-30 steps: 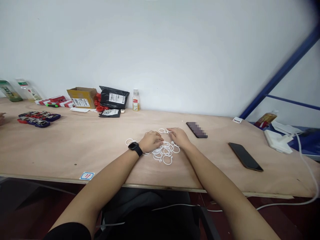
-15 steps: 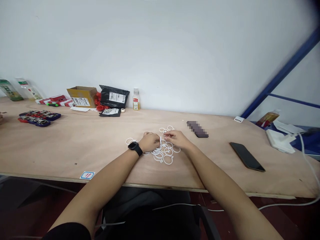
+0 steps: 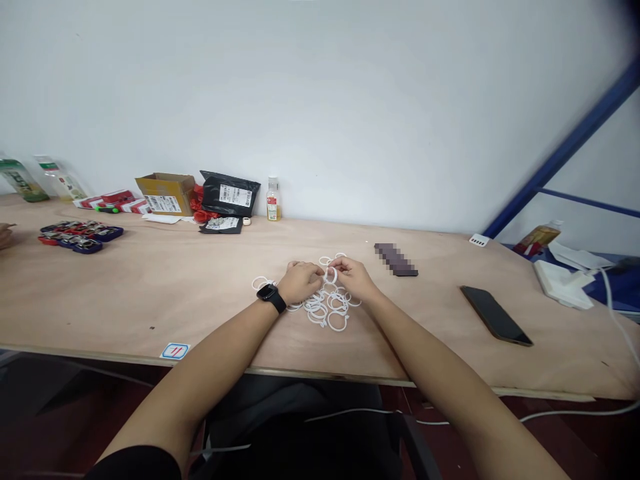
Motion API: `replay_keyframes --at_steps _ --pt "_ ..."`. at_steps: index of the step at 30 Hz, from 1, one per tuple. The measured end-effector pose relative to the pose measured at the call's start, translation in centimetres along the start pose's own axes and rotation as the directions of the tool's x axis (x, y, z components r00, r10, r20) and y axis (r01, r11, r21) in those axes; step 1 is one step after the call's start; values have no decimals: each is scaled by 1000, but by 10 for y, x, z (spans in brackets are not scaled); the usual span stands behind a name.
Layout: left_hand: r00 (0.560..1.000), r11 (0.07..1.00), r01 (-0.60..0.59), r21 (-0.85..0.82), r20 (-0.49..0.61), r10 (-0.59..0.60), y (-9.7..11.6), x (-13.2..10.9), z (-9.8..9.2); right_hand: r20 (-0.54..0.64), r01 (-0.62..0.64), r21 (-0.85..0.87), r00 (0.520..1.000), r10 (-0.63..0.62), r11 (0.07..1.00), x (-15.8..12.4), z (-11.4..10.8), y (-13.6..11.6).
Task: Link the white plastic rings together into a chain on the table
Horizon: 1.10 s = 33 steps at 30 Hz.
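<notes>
A heap of several white plastic rings (image 3: pixel 327 305) lies on the wooden table (image 3: pixel 150 293) in front of me. My left hand (image 3: pixel 300 281), with a black watch on its wrist, and my right hand (image 3: pixel 354 277) meet just above the heap. Both pinch the same white ring (image 3: pixel 329 274), one hand on each side of it. A few loose rings lie behind the hands and to the left of my left wrist.
A dark phone (image 3: pixel 495 315) lies to the right, a blurred dark object (image 3: pixel 396 259) behind it. Far left are trays of small parts (image 3: pixel 80 236), a cardboard box (image 3: pixel 165 193), black bags (image 3: pixel 231 193), a small bottle (image 3: pixel 271 200). A white cable (image 3: pixel 620 327) runs along the right edge.
My right hand took a ring from behind the heap and drew it back. My left hand closed on it too, so both now hold it between them.
</notes>
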<state>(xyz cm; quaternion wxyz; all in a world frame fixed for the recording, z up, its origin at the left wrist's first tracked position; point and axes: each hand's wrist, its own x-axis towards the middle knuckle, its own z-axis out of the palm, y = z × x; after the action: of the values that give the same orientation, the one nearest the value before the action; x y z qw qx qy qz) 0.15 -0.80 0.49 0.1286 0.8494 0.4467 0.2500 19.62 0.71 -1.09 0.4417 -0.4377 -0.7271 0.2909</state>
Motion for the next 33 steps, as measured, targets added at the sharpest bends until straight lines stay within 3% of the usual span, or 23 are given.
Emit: replay_keyframes --at_steps 3,6,14,20,26,30,33 --pt "999 1000 -23 -12 -31 23 -1 1 -1 -76 -18 114 997 27 993 2 2 4" --pt "997 998 -51 -23 -55 49 -2 1 -2 -104 -8 119 994 20 993 2 3 7" --pt "982 999 12 -39 -188 -19 -4 2 -1 -193 140 -120 968 -162 983 2 -8 3" --pt "986 1000 5 8 -167 -4 -1 1 -2 -32 300 -138 951 -307 944 -3 -8 -9" --pt "990 1000 3 25 -144 1 -2 2 -2 10 222 -99 975 -223 970 -5 -3 -6" --pt "990 1000 6 4 -144 -5 -4 2 -2 -27 171 -88 984 -173 981 -5 -2 -5" --pt "985 999 -5 -39 -172 -2 -5 2 0 -61 88 12 994 -87 996 -3 1 -3"
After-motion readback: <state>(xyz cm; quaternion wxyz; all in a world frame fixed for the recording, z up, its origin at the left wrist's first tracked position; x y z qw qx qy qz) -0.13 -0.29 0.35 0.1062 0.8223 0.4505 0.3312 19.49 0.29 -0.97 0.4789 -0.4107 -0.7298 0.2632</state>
